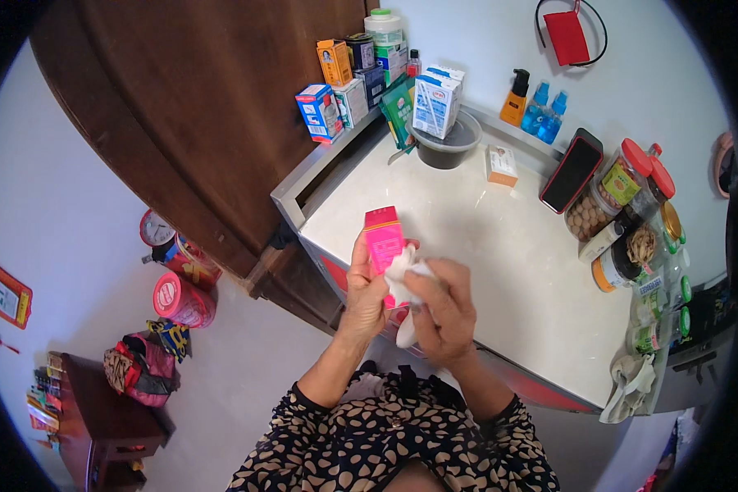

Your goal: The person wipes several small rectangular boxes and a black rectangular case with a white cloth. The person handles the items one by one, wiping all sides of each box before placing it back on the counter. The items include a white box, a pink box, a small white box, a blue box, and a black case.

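Fingers of my left hand (362, 289) are wrapped round a bright pink box (383, 238), held upright at the near edge of the counter. My right hand (445, 310) grips a crumpled white cloth (401, 271) and presses it against the lower part of the box. One end of the cloth hangs below my right hand. The box's lower part is partly hidden by the cloth and my fingers. On the counter beyond, a small white and orange box (502, 166) lies apart from both hands.
A dark tub (443, 156) with a lid carries white and blue cartons (437, 102) at the back. Several medicine boxes (334, 64) stand on the left ledge. To the right are a phone (572, 170), red-lidded jars (620, 176) and a crumpled rag (629, 385). Pump bottles (514, 98) line the rear ledge.
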`<state>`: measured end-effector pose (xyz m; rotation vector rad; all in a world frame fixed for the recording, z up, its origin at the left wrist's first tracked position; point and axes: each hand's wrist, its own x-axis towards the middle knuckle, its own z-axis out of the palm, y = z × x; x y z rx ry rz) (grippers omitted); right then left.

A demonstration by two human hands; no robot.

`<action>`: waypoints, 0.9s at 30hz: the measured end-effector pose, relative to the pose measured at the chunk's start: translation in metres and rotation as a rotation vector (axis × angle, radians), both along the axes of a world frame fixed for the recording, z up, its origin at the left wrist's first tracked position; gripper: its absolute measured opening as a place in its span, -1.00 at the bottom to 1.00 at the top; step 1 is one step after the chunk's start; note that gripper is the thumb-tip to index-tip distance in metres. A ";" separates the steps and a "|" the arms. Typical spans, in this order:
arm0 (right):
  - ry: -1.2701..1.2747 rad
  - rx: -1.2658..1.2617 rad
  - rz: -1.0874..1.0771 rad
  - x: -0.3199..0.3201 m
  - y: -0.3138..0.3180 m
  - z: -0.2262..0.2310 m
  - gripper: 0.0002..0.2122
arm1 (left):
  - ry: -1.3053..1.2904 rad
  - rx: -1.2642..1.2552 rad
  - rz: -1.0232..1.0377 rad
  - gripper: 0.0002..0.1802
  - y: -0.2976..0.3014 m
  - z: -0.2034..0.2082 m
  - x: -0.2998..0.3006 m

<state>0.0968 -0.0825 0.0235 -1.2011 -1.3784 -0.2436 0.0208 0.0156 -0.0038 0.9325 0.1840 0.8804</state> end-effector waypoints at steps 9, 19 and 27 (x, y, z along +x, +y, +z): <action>-0.139 -0.036 -0.190 0.025 0.003 0.016 -0.65 | -0.120 -0.162 -0.023 -0.44 -0.017 0.016 0.004; -0.418 -0.196 -0.189 0.019 -0.020 -0.012 -0.70 | -0.069 -0.180 0.015 -0.56 -0.017 0.000 0.005; -0.324 -0.181 -0.337 0.025 0.003 0.015 -0.68 | -0.053 -0.241 -0.119 -0.60 -0.027 0.010 0.001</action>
